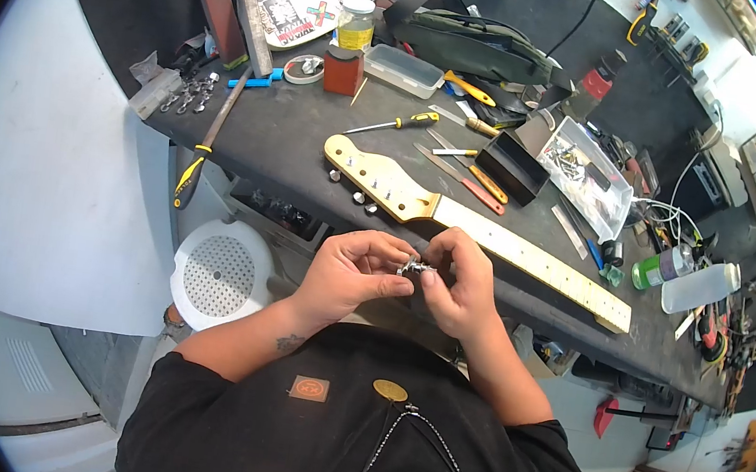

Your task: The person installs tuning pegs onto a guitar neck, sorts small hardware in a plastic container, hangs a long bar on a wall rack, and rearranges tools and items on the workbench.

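A small shiny metal guitar tuning machine (413,266) is pinched between the fingertips of both hands, in front of the bench edge. My left hand (357,273) grips one end of it with thumb and fingers. On its other end, the thumb and index finger of my right hand (460,287) are closed. Just beyond my hands lies a pale wooden guitar neck (526,250), headstock (375,178) to the left. Several metal tuner knobs (359,198) stick out along the headstock's near edge, and posts show on its face.
More tuning machines (191,95) lie at the bench's left end. A yellow-black screwdriver (400,122), files (468,184), a black box (512,167) and a clear parts bin (587,181) sit beyond the neck. A long file (206,147) overhangs the edge. A white stool (220,274) stands below left.
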Tool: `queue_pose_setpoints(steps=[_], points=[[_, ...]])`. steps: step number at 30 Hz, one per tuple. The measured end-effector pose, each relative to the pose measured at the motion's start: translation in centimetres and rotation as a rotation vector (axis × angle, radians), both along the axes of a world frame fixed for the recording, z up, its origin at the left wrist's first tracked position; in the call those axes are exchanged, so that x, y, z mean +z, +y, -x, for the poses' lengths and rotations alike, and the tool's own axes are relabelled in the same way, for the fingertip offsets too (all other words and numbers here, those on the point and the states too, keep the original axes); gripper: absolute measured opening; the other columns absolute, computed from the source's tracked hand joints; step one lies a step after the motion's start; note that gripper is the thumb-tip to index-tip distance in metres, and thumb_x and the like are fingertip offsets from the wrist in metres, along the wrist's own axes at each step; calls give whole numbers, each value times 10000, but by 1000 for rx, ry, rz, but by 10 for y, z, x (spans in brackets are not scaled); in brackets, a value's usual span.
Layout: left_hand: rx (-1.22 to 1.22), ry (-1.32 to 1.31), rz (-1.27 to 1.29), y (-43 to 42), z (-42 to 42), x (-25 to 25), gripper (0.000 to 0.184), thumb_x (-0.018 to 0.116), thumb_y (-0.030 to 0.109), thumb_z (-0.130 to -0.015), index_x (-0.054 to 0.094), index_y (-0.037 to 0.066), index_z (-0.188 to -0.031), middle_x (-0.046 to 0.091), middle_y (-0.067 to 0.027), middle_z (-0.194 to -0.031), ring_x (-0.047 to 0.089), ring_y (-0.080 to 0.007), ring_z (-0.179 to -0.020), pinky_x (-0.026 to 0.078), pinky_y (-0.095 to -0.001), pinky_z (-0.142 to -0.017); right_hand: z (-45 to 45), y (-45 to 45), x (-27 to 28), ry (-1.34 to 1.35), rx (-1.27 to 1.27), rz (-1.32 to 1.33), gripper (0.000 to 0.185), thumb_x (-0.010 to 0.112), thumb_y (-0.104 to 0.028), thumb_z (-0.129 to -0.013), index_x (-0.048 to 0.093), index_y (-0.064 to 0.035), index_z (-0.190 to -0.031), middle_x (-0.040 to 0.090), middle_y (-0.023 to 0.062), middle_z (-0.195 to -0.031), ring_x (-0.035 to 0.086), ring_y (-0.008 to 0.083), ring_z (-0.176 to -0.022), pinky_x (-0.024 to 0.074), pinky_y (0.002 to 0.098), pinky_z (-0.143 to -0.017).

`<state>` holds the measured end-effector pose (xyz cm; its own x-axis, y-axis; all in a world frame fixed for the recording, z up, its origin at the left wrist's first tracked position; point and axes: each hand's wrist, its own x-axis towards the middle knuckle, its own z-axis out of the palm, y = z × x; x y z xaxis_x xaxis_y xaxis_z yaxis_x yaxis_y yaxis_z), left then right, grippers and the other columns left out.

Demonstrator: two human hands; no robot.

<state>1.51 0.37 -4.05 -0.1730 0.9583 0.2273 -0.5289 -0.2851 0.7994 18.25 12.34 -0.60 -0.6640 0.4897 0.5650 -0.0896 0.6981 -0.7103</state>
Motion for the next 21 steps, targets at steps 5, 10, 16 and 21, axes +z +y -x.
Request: queue_pose_setpoints(steps=[5, 10, 16, 21], points=[[0, 44, -1, -1, 0, -5, 277, 767, -136, -879, 701, -32, -1126, 664, -130, -1278, 709, -188, -1107, 634, -332, -963, -12, 11, -15, -197, 38, -88, 127, 695, -104, -884, 607, -15, -898, 599, 142, -803, 602, 320, -698, 493, 389, -643], [0, 33, 14, -2, 0, 2, 269, 761, -137, -883, 698, -31, -1123, 661, -132, -1280, 707, -190, -1112, 634, -337, -971, -4, 2, 5, -17, -9, -46, 89, 666, -59, -895, 600, -5, -871, 582, 144, -774, 586, 333, -681, 484, 405, -627], [3, 59, -8, 0, 0, 0, 277, 758, -137, -886, 695, -31, -1134, 661, -131, -1280, 706, -192, -1116, 633, -340, -982, -11, 8, -9, -166, 34, -80, 147, 666, -76, -933, 599, -19, -815, 571, 119, -728, 594, 328, -668, 478, 412, -621], [11, 55, -1, -1, -1, 2, 275, 762, -135, -884, 694, -28, -1129, 663, -130, -1279, 703, -189, -1121, 632, -338, -982, -2, -3, 5, -17, -35, 30, 210, 670, -144, -970, 607, -28, -806, 582, 120, -728, 588, 333, -658, 476, 428, -616]])
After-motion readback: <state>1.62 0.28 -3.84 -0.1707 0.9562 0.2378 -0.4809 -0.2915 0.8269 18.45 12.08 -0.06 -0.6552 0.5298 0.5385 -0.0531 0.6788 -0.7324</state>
